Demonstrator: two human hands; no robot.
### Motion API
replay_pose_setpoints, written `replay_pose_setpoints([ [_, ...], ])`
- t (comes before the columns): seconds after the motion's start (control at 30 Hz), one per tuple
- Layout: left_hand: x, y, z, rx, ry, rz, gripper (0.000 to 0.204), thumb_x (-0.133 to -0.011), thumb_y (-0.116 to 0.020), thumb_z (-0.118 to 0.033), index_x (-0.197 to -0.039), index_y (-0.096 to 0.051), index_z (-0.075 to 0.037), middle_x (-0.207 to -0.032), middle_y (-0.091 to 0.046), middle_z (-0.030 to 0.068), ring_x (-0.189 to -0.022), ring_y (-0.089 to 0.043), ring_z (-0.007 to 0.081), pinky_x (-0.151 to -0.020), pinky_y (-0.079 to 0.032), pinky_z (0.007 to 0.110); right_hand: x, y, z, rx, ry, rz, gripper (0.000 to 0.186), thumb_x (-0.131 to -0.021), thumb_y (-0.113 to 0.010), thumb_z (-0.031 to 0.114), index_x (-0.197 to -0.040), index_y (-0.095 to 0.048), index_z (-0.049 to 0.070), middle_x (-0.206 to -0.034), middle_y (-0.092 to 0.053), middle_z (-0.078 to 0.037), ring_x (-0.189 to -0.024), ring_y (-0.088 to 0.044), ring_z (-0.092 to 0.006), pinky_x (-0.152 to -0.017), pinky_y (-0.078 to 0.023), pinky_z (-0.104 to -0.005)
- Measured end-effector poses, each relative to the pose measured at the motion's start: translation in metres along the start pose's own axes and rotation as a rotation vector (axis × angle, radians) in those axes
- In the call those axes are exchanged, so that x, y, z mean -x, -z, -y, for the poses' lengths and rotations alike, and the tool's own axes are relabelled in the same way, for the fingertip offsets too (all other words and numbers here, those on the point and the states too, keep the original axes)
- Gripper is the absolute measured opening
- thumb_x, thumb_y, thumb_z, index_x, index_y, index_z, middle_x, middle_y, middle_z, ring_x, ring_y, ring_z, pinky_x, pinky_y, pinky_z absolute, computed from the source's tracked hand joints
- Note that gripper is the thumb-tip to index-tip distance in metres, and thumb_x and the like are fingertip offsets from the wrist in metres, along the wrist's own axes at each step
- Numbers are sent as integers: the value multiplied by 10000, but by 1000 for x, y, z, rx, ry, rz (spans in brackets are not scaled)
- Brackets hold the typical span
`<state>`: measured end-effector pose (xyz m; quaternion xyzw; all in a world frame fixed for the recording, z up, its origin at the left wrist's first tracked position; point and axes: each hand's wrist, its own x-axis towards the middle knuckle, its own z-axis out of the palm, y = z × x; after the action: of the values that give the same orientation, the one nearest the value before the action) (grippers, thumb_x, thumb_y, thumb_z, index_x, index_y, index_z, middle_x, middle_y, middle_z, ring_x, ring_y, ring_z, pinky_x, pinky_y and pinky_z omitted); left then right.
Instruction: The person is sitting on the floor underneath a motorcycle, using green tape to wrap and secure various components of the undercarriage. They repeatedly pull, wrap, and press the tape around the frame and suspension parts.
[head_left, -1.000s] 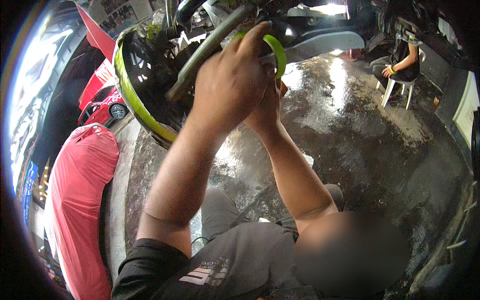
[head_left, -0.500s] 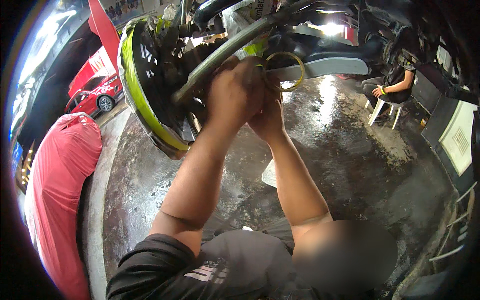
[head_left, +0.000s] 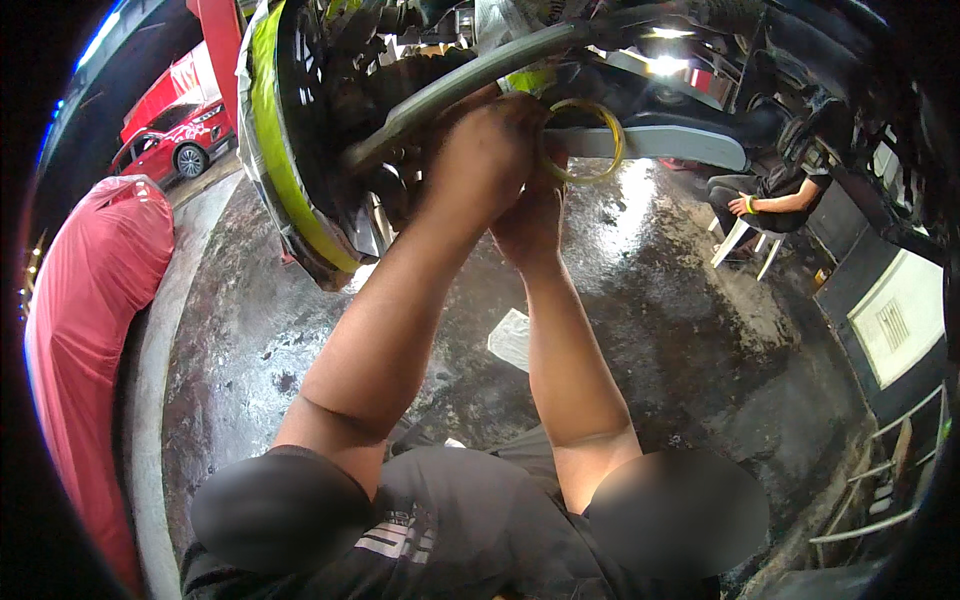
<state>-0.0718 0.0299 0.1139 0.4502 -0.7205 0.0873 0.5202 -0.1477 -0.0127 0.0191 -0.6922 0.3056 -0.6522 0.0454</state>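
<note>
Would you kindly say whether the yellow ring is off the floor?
Off: the yellow ring is beside the left hand, in front of a flat grey bar.

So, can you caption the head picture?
Left hand and right hand together by a yellow ring and grey bar.

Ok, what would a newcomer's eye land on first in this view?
Probably the yellow ring, just right of the raised left hand and right hand near the top centre. Next, perhaps, the lime-yellow stripe curving down at upper left, then the long red cover draped along the left side.
</note>
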Motion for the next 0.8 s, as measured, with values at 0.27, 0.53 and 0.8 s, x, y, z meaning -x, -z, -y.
replay_pose_setpoints([
  [0.27,-6,-1,17,26,-190,-70,195,-944,-612,-208,-1015,-749,-88,-1017,-692,197,-1010,-654,399,-876,-515,503,8,4,-7,70,59,25,962,-806,-863,279,-1566,-331,25,-1611,-353,-221,-1508,-302,-378,-1260,-203,-445],
  [0.53,23,0,2,-72,-259,16,194,-833,-746,-156,-1022,-742,-113,-1071,-617,170,-1026,-584,379,-842,-481,457,13,17,4,305,67,184,766,-964,-683,272,-1569,-287,18,-1604,-377,-172,-1517,-309,-311,-1267,-188,-421],
  [0.8,104,41,-7,137,-627,1,305,-722,-753,-262,-1018,-724,-193,-1087,-613,87,-916,-583,311,-767,-411,444,11,24,8,96,57,-90,772,-894,-773,260,-1548,-430,35,-1286,-621,-188,-1060,-621,-329,-922,-511,-413],
])
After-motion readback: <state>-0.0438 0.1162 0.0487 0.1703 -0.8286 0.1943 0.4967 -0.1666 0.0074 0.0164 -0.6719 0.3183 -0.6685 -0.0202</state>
